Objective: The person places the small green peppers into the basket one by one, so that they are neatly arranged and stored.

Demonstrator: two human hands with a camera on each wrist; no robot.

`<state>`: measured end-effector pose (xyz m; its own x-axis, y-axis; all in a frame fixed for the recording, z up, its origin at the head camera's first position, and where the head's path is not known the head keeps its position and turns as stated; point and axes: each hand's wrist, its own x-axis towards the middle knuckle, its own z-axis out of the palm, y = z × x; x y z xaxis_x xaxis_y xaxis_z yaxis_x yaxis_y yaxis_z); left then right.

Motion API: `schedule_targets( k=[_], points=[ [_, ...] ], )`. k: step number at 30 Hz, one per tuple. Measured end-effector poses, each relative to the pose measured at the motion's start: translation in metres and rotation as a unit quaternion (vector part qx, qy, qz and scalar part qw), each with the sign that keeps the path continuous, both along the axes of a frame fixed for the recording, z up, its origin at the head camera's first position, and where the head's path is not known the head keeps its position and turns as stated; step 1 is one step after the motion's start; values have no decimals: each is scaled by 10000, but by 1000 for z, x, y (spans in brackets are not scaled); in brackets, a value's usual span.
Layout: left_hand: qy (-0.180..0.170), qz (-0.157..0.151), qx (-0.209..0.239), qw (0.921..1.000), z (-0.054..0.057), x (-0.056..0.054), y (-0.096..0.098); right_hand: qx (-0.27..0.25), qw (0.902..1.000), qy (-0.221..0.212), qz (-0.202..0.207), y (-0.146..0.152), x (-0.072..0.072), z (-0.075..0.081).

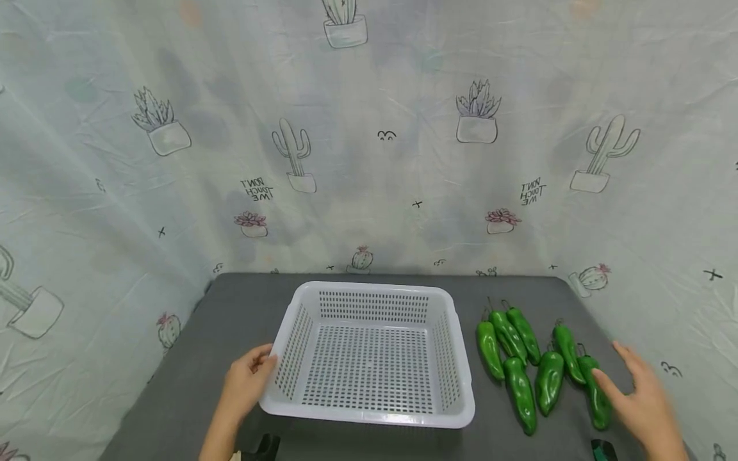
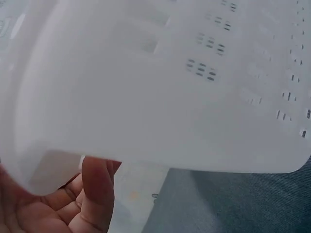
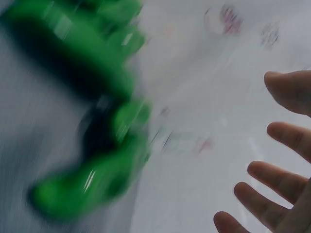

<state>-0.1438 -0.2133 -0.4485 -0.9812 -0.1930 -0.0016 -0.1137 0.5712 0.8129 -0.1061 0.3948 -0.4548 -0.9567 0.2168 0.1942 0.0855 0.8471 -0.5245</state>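
A white perforated plastic basket (image 1: 369, 419) stands on the dark grey table, with no contents visible inside. My left hand (image 1: 245, 383) grips its left rim, and the left wrist view shows the curled fingers (image 2: 97, 189) at the basket's edge. Several green peppers (image 1: 521, 395) lie in a loose group to the right of the basket. Beside the rightmost pepper (image 1: 596, 394) is my right hand (image 1: 646, 400), its fingers spread and holding nothing. In the right wrist view the peppers (image 3: 87, 184) are blurred and apart from the fingertips (image 3: 277, 133).
The dark grey tabletop (image 1: 248, 314) ends at the back against a pale curtain (image 1: 380, 166) printed with cactus drawings. That fabric also rises along the left and right sides. Dark wrist straps show at the bottom edge of the head view.
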Motion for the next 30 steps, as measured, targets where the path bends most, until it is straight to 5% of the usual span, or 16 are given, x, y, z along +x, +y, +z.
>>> schedule_targets(
  k=[8,15,30],
  points=[
    [-176,-302,891,9954,3,5,-7,583,9925,-987,-415,40,9,-29],
    [-411,-303,1572,9863,-1,9,-12,-51,9667,-2537,-343,59,7,-48],
    [-559,-417,1886,9796,-4,7,-17,-1764,9395,-2915,-364,51,-7,-56]
  ],
)
